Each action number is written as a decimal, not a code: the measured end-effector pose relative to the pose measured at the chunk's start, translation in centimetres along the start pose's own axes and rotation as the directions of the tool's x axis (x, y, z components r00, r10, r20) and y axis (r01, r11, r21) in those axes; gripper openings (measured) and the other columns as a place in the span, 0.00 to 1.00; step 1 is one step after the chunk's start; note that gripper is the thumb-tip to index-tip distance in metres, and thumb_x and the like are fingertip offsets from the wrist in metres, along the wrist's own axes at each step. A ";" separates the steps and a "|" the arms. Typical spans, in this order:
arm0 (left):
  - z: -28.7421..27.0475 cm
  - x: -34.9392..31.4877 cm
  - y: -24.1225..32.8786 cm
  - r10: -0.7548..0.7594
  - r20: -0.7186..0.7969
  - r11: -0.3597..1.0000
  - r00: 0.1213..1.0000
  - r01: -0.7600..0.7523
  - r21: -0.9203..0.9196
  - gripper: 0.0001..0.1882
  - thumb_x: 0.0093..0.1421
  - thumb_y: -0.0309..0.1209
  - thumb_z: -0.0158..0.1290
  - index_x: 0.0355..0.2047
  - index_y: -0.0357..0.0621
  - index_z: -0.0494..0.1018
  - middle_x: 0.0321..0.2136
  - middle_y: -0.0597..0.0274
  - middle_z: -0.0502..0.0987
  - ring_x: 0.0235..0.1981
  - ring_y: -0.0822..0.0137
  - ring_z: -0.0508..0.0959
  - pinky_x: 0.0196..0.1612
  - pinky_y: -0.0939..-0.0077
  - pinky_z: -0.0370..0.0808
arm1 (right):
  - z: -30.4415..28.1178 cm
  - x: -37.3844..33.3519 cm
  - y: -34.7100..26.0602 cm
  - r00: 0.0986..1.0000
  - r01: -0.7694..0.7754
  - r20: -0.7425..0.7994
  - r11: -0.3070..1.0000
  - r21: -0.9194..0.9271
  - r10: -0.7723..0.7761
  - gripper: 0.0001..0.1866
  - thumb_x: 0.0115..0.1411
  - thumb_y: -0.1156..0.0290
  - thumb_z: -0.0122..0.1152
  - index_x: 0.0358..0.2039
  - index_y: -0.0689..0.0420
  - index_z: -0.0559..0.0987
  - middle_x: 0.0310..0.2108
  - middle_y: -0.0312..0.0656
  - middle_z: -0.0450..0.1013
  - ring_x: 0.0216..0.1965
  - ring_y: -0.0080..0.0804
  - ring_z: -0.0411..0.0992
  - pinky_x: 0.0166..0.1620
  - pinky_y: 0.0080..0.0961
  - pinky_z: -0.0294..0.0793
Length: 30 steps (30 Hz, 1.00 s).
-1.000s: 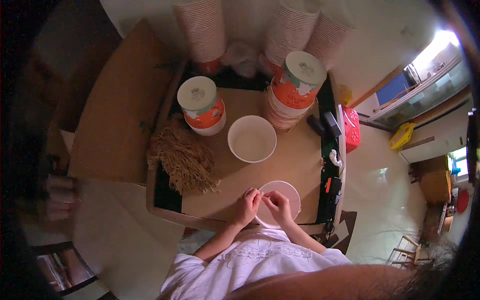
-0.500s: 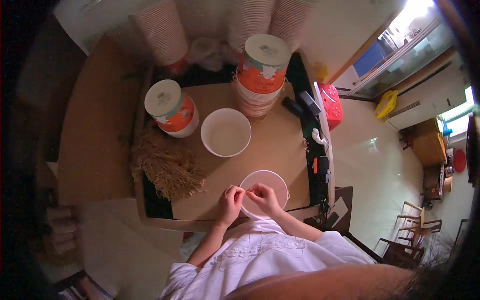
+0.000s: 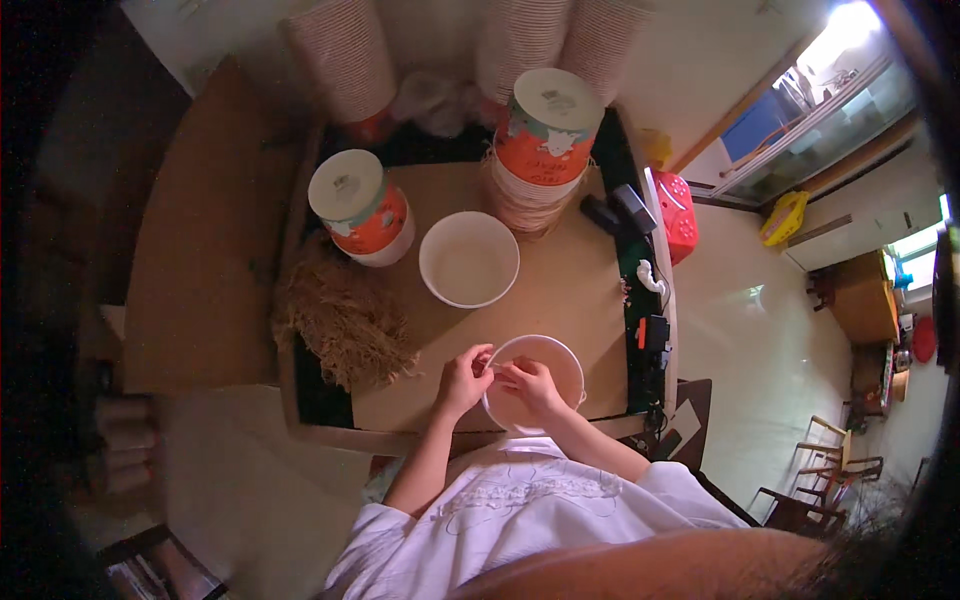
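Observation:
A white paper bucket [image 3: 560,365] stands open at the table's near edge, in front of me. My left hand [image 3: 464,384] is closed at its left rim, the fingertips pinched together. Over the bucket's mouth, my right hand [image 3: 530,388] is closed too, its fingertips close to the left ones. What the fingers pinch is too small to make out. A small knot of cord [image 3: 583,397] shows at the bucket's right rim. Left of my hands lies a heap of brown twine [image 3: 345,320]. Another open white bucket [image 3: 470,262] stands farther back.
An upturned orange printed bucket [image 3: 362,210] stands at the left, and a stack of such buckets [image 3: 548,140] farther back. Tall stacks of cups [image 3: 345,65] line the back. Dark devices [image 3: 655,333] and a red plastic stool [image 3: 674,215] are at the right.
My left fingers have moved up along the bucket's rim, and my right fingers have shifted slightly with them. The whole view has shifted a little to the right.

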<state>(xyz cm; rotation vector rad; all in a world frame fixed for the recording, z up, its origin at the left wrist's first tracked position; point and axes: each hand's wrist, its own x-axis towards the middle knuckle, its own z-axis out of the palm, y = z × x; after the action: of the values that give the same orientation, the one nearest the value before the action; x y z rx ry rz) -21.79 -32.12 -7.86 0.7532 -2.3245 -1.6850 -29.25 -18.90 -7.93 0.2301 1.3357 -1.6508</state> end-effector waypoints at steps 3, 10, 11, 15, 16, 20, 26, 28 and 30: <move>-0.3 -0.8 -0.2 -0.008 0.002 0.987 1.000 0.008 -0.158 0.14 0.51 0.24 0.50 0.39 0.40 0.71 0.32 0.56 0.77 0.31 0.65 0.78 0.34 0.74 0.74 | -0.4 0.5 1.0 0.999 0.027 0.043 0.999 -0.038 -0.025 0.08 0.57 0.69 0.53 0.32 0.61 0.72 0.31 0.38 0.71 0.34 0.26 0.71 0.38 0.23 0.71; -1.7 -1.2 0.1 0.056 -0.008 0.992 0.998 -0.057 -0.113 0.11 0.53 0.21 0.47 0.38 0.37 0.72 0.33 0.55 0.75 0.33 0.66 0.76 0.34 0.77 0.73 | -0.2 0.3 0.7 0.997 0.000 0.076 0.998 -0.066 0.005 0.08 0.56 0.69 0.53 0.32 0.61 0.72 0.33 0.39 0.72 0.36 0.27 0.71 0.39 0.24 0.71; -1.8 -1.3 0.3 0.081 0.002 0.996 0.997 -0.081 -0.049 0.11 0.52 0.20 0.47 0.37 0.36 0.72 0.33 0.54 0.75 0.33 0.66 0.76 0.34 0.77 0.73 | -0.1 0.2 0.7 0.997 -0.001 0.077 0.998 -0.067 0.006 0.08 0.56 0.69 0.53 0.32 0.61 0.72 0.33 0.39 0.72 0.36 0.27 0.71 0.39 0.24 0.71; -1.8 -1.5 0.5 0.070 0.014 0.997 0.997 -0.070 -0.042 0.11 0.51 0.19 0.49 0.37 0.35 0.72 0.31 0.56 0.74 0.32 0.67 0.75 0.36 0.80 0.72 | 0.3 0.1 0.5 0.997 0.024 0.072 0.992 -0.120 -0.016 0.08 0.56 0.68 0.53 0.33 0.60 0.73 0.32 0.37 0.72 0.36 0.24 0.71 0.38 0.21 0.70; -1.9 -1.5 0.6 0.068 0.014 0.996 0.998 -0.067 -0.053 0.12 0.50 0.18 0.49 0.37 0.35 0.72 0.32 0.57 0.74 0.32 0.67 0.75 0.36 0.80 0.72 | 0.3 0.1 0.5 0.997 0.024 0.069 0.992 -0.120 -0.016 0.08 0.56 0.68 0.53 0.32 0.60 0.73 0.32 0.37 0.72 0.36 0.24 0.71 0.38 0.20 0.70; -1.7 -1.4 0.1 0.077 0.011 0.996 0.997 -0.077 -0.034 0.13 0.49 0.17 0.49 0.37 0.35 0.72 0.32 0.56 0.74 0.32 0.67 0.75 0.36 0.79 0.72 | 0.3 0.4 0.6 0.996 0.053 0.084 0.989 -0.141 -0.042 0.08 0.56 0.68 0.53 0.32 0.59 0.73 0.32 0.36 0.72 0.35 0.23 0.71 0.37 0.19 0.70; -1.7 -1.3 0.6 0.116 -0.003 0.993 0.993 -0.116 0.015 0.12 0.49 0.18 0.49 0.36 0.35 0.72 0.31 0.55 0.75 0.32 0.64 0.76 0.35 0.77 0.72 | 0.2 0.7 0.7 0.998 0.056 0.052 0.977 -0.205 -0.046 0.08 0.56 0.68 0.54 0.32 0.59 0.73 0.30 0.36 0.72 0.34 0.23 0.71 0.36 0.19 0.70; -1.5 -1.4 0.2 0.125 -0.008 0.991 0.992 -0.124 0.039 0.11 0.49 0.18 0.49 0.35 0.35 0.72 0.31 0.55 0.75 0.32 0.64 0.76 0.35 0.77 0.72 | 0.4 0.6 0.5 0.997 0.064 0.051 0.973 -0.221 -0.054 0.08 0.56 0.69 0.54 0.32 0.59 0.73 0.30 0.35 0.72 0.34 0.23 0.71 0.36 0.19 0.69; -1.4 -1.4 0.3 0.133 -0.011 0.989 0.991 -0.132 0.062 0.11 0.49 0.19 0.49 0.35 0.35 0.73 0.31 0.54 0.75 0.32 0.63 0.76 0.35 0.77 0.72 | 0.3 0.7 0.5 0.996 0.074 0.062 0.970 -0.230 -0.061 0.07 0.56 0.69 0.54 0.32 0.59 0.73 0.30 0.36 0.72 0.34 0.23 0.71 0.36 0.19 0.69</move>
<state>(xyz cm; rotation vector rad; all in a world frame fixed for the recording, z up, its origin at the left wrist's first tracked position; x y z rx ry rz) -20.07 -32.57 -6.89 0.6047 -2.3688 -1.5537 -29.08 -19.54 -8.61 0.0003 1.4944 -1.5288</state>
